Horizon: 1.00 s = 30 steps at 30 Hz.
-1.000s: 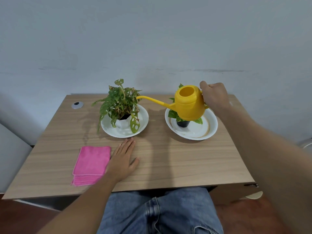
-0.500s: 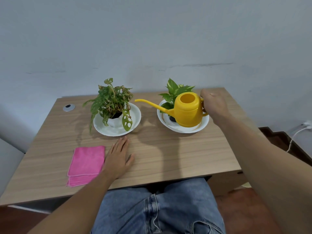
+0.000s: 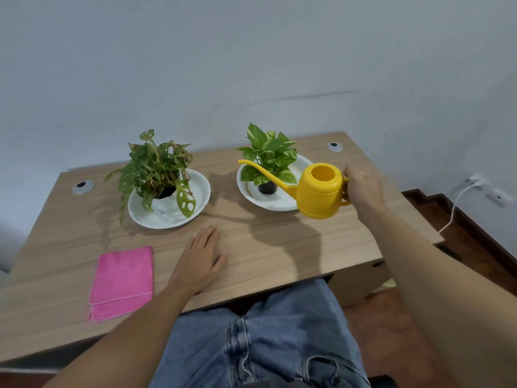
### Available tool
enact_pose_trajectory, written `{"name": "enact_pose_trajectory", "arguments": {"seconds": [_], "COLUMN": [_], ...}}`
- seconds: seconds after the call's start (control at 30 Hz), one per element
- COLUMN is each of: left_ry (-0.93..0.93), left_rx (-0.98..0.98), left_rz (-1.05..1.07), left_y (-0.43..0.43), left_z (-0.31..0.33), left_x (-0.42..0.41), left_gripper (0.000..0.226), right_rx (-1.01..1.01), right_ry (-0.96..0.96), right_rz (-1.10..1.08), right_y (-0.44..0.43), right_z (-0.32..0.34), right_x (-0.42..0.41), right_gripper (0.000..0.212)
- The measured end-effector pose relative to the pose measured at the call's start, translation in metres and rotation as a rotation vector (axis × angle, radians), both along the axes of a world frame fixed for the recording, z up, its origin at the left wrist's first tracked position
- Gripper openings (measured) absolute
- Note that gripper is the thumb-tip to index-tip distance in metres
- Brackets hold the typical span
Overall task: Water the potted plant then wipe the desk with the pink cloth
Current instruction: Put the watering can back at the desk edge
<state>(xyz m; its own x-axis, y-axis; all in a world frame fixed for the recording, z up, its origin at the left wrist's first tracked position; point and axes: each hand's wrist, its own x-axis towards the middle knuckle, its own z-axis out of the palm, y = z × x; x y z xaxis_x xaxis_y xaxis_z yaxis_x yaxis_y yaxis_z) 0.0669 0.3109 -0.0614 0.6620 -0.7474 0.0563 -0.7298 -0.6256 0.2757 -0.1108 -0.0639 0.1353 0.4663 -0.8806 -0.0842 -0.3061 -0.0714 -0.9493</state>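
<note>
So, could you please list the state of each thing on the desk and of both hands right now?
Watering can: held in the air, about level, spout over the right plant's dish.
Right hand: closed on the can's handle.
Left hand: open, flat on the desk.
Pink cloth: folded, lying untouched.
Left plant: upright in its white dish.
Right plant: upright in its white dish.

A single head-worn camera is looking forward and down, close over the desk [image 3: 279,247], wall filling the upper frame.
</note>
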Motion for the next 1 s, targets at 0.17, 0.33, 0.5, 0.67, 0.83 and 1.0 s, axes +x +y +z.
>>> {"name": "enact_pose_trajectory", "arguments": {"seconds": [0.17, 0.33, 0.5, 0.67, 0.83, 1.0], "left_ry": [0.024, 0.057, 0.061, 0.027, 0.003, -0.004], "left_rx": [0.000, 0.001, 0.028, 0.033, 0.013, 0.011], "left_rz": [-0.074, -0.135, -0.144, -0.153, -0.141, -0.141], "left_y": [-0.037, -0.070, -0.087, -0.091, -0.095, -0.095], "left_z": [0.006, 0.008, 0.011, 0.007, 0.005, 0.005], "left_x": [-0.013, -0.021, -0.026, -0.018, -0.017, -0.015], "left_gripper": [0.080, 0.084, 0.082, 0.087, 0.085, 0.084], "right_rx": [0.003, 0.059, 0.063, 0.100, 0.119, 0.009], "right_ry": [0.024, -0.026, 0.021, 0.010, 0.050, 0.123], "right_rz": [-0.076, -0.247, -0.349, -0.466, -0.496, -0.431], "right_y": [-0.016, -0.030, -0.049, -0.061, -0.075, -0.082], "right_z": [-0.011, -0.020, -0.034, -0.049, -0.063, -0.081], "right_x": [-0.026, -0.046, -0.057, -0.060, -0.061, -0.061], "right_gripper": [0.041, 0.030, 0.027, 0.045, 0.043, 0.045]}}
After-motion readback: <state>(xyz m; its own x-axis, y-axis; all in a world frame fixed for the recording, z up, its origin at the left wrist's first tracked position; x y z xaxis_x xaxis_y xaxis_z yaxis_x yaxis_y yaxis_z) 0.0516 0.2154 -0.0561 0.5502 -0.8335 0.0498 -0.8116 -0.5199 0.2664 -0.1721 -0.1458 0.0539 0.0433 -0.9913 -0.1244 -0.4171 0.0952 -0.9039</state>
